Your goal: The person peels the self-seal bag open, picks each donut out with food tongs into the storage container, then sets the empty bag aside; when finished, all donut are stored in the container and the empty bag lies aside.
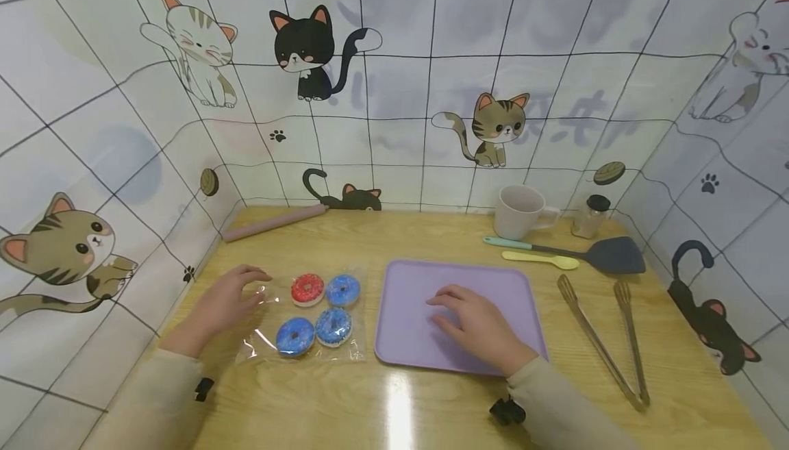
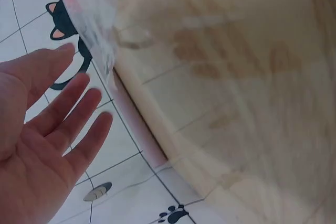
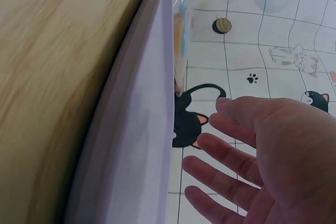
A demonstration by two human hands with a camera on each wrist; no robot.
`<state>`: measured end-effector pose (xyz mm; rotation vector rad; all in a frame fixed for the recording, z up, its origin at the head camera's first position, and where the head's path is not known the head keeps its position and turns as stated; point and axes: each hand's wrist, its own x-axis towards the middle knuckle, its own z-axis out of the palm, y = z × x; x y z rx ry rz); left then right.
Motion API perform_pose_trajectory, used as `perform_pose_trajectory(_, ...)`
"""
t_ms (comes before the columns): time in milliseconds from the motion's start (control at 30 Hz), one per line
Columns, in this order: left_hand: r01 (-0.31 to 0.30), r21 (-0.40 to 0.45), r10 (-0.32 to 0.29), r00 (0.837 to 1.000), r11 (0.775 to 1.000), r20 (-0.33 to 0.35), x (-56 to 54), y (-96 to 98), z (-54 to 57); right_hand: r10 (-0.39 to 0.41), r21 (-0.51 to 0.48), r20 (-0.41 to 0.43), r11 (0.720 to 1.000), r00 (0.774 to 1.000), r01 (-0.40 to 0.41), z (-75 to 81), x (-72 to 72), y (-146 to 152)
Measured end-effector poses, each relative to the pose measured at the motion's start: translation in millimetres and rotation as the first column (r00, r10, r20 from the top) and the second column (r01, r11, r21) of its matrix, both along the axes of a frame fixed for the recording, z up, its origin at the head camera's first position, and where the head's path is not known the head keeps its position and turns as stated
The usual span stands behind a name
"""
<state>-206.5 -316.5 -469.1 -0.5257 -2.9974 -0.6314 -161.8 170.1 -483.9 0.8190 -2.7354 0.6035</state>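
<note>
A clear plastic bag (image 1: 265,344) lies on the wooden table with one red doughnut (image 1: 307,289) and three blue doughnuts (image 1: 295,336) inside, all sprinkled. My left hand (image 1: 229,301) is at the bag's left edge, fingers loosely bent and holding nothing. In the left wrist view that hand (image 2: 47,150) shows spread fingers beside the crinkled plastic. To the right of the bag sits a flat lilac tray (image 1: 401,313). Over its middle hovers my right hand (image 1: 477,330), its fingers relaxed. The right wrist view shows this hand (image 3: 283,156) empty above the tray (image 3: 142,129).
Behind the bag lies a pinkish rolling pin (image 1: 274,222). At the back right stand a pale mug (image 1: 519,211) and a black-lidded jar (image 1: 590,220). A spatula (image 1: 616,255), a yellow spoon (image 1: 542,259) and metal tongs (image 1: 635,347) lie right of the tray. Cat-print walls enclose the table.
</note>
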Motion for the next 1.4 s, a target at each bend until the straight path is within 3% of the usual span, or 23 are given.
perform_pose_trajectory(167, 0.085, 0.079, -0.092, 0.992, 0.993, 0.081, -0.4, -11.9, 10.4, 0.053, -0.038, 0.062, 0.998, 0.997, -0.051, 0.7, -1.0, -21.0)
perform_pose_trajectory(300, 0.146, 0.091, -0.157, 0.979, 0.985, 0.131, -1.5, -18.3, 12.1, 0.107, -0.037, 0.087, 0.994, 0.990, -0.104, 1.8, 0.7, -36.8)
perform_pose_trajectory(500, 0.192, 0.111, -0.209, 0.962, 0.975, 0.176, 2.4, -21.3, 13.3, 0.174, -0.041, 0.146, 0.985, 0.974, -0.170, 0.4, 2.5, -57.1)
perform_pose_trajectory(633, 0.184, 0.123, -0.207, 0.956, 0.975, 0.209, 5.7, -20.5, 9.3, 0.240, -0.104, 0.223, 0.969, 0.945, -0.222, -1.3, 4.0, -68.5)
perform_pose_trajectory(800, 0.153, 0.136, -0.180, 0.960, 0.979, 0.213, 3.8, -20.0, 1.5, 0.323, -0.159, 0.264, 0.944, 0.909, -0.289, -3.2, 4.0, -81.8)
perform_pose_trajectory(1133, 0.210, 0.192, -0.250, 0.944, 0.959, 0.217, -5.7, -14.8, -10.8, 0.349, -0.126, 0.260, 0.937, 0.900, -0.327, -9.7, 0.6, -105.2)
perform_pose_trajectory(1400, 0.197, 0.149, -0.226, 0.951, 0.969, 0.213, -6.5, -11.6, -12.2, 0.389, -0.113, 0.235, 0.921, 0.891, -0.372, -11.4, -1.5, -115.7)
